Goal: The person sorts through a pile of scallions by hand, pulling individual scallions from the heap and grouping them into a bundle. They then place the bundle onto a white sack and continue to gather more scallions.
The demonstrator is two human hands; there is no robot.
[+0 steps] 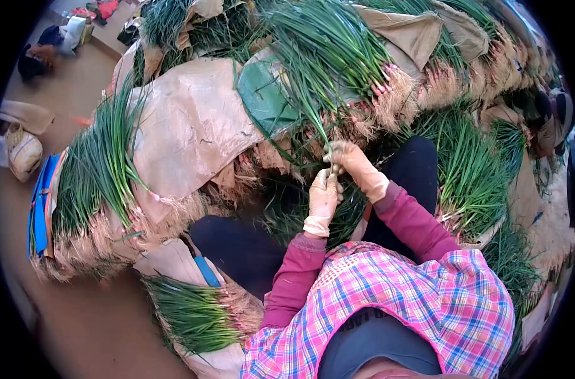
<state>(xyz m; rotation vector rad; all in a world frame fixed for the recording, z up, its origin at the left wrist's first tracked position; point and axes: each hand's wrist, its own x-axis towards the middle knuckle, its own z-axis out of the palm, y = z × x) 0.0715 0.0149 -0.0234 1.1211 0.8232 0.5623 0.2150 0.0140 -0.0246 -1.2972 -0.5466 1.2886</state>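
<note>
Both of my hands wear pale gloves and meet just above my lap. My right hand (357,167) is closed, its fingers pinching a thin bunch of spring onions (319,122) near the base. The green leaves run up and away across the pile. Just below, my left hand (323,201) is closed round the lower end of the same stems, thumb pointing up. How many stems are held is hidden by the fingers. Behind my hands lies a large heap of spring onions (338,54), with pink bulbs and tan roots facing me.
Brownish sheeting (186,120) and a green plastic piece (268,95) cover part of the heap. More spring onions lie left (97,170), lower left (192,309) and right (471,170). Bags (25,151) stand on the brown floor (91,322).
</note>
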